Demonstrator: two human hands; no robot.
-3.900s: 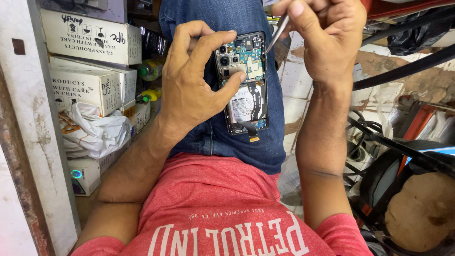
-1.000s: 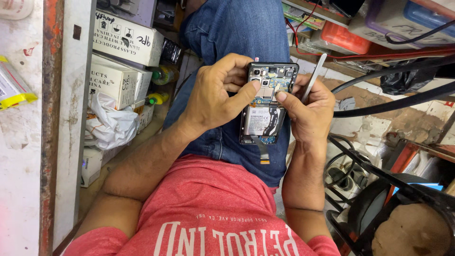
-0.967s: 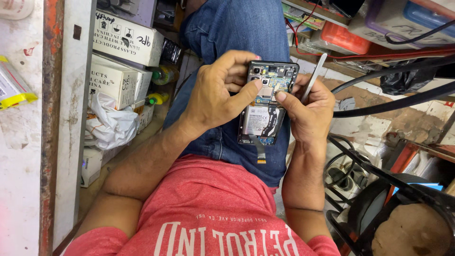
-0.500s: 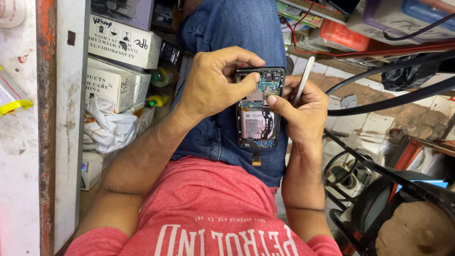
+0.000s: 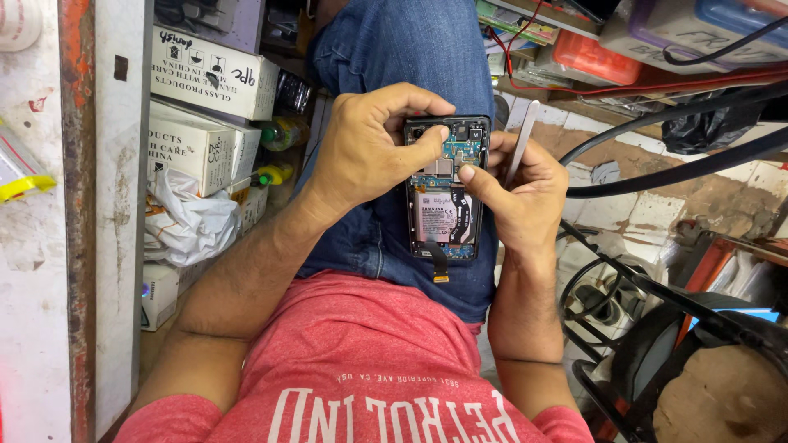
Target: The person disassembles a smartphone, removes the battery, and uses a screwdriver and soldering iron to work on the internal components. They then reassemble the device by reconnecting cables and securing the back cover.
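An opened black smartphone [image 5: 444, 215], back cover off, shows its circuit board, battery and a dangling flex cable. It is held above my lap in blue jeans [image 5: 410, 49]. My left hand [image 5: 367, 149] grips its top left edge, thumb pressed on the board near the camera. My right hand [image 5: 519, 198] supports the phone's right edge, and its index fingertip rests on the board. A slim grey metal tool [image 5: 522, 139] is tucked between the right hand's fingers and points up, away from the phone.
White cardboard boxes [image 5: 205, 74] and a crumpled white plastic bag [image 5: 189, 226] are stacked at the left beside a white post [image 5: 107, 205]. Black cables [image 5: 673, 139] and a black metal stool frame [image 5: 640, 328] crowd the right. Shelves with red trays [image 5: 591, 57] run along the top.
My right hand has come down from holding the tool raised and now lies against the phone, index finger on the board. The phone has shifted slightly lower and left.
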